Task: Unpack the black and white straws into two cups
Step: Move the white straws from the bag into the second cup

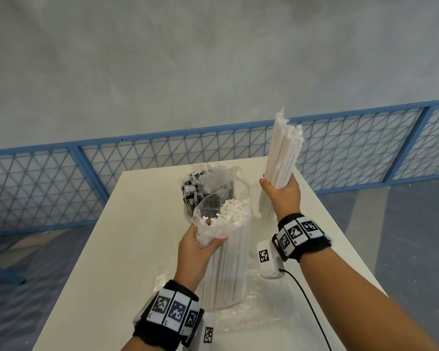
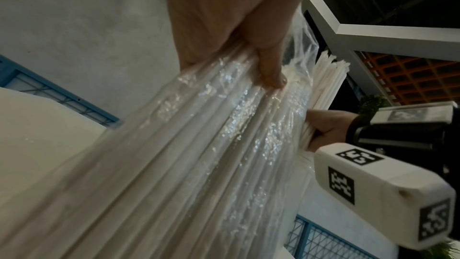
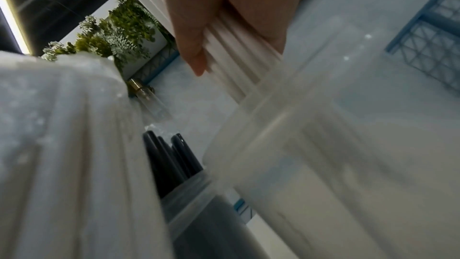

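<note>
I have my right hand (image 1: 281, 192) clenched round a bunch of white straws (image 1: 283, 153), lifted upright over the far right part of the table (image 1: 127, 249), with the bunch's lower ends just above a translucent cup (image 3: 311, 155). My left hand (image 1: 198, 252) grips the open plastic bag (image 1: 226, 239) near its mouth, fingers curled into the film, holding it upright near the middle of the table. The bag is still mostly full of white straws, and no black ones show in it.

The straws look light and stiff but loose, so I judge a grip round the middle of the bunch is best; held slack, single straws would slide out. The bag film is thin, slippery and crinkled, so pinching it against the straws inside steadies it better than holding film alone.

A second cup (image 3: 199, 194), beyond the bag, holds black straws (image 3: 171, 157) standing in it. In the right wrist view the translucent cup sits directly beneath my bunch; whether it already holds straws I cannot tell through the blur.
</note>
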The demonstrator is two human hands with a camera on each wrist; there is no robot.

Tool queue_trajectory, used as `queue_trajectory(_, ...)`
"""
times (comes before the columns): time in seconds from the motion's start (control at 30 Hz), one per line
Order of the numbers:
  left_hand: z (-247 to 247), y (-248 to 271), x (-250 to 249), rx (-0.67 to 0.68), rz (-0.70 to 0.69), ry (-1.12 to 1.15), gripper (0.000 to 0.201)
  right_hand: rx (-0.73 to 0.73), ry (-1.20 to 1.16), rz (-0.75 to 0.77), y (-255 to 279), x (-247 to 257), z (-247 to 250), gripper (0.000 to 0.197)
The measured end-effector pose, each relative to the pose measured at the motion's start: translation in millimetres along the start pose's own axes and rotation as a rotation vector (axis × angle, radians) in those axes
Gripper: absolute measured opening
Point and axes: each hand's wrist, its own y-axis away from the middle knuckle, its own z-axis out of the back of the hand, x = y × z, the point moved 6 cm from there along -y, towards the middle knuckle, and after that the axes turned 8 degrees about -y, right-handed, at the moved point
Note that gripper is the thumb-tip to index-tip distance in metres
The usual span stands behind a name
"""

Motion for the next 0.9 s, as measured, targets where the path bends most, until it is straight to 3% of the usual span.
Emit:
queue_trajectory(0.13, 0.2, -0.4, 1.9, 0.002, -0.002, -0.002, 0.044, 0.018, -0.024, 0.018, 3.2, -5.7, -0.7, 0.029)
queue_trajectory(0.27, 0.0, -0.5, 0.0, 0.014, -0.010, 0.014, 0.043, 0.062, -0.056, 0.123, 8.8, 7.7, -3.8, 0.031)
queue_trajectory(0.43, 1.9, 1.3, -12.9, 0.005, -0.047, 0.053, 0.043, 0.018, 0.127, 0.545, 39.7, 63.4, -2.6, 0.026)
queue_trajectory(0.5, -0.7, 2.1, -18.1, -0.001, -0.058, 0.086, 0.044, 0.048, 0.150, 0.614, 56.3, 73.0, -5.2, 0.020)
queue_trajectory(0.6, -6.3, 5.5, -15.5, -0.017, -0.052, 0.129, 0.047, 0.159, 0.216, 0.512, 69.9, 61.1, -11.6, 0.021)
queue_trajectory(0.77, -9.4, 13.2, 0.0, 0.000, -0.027, 0.062, 0.048, 0.352, 0.329, 0.190, 84.1, 20.1, -15.5, 0.045)
queue_trajectory(0.9, -11.8, 8.1, -2.0, 0.117, 0.006, 0.111, 0.061, 0.375, 0.271, 0.107, 87.3, 19.5, -13.6, 0.035)
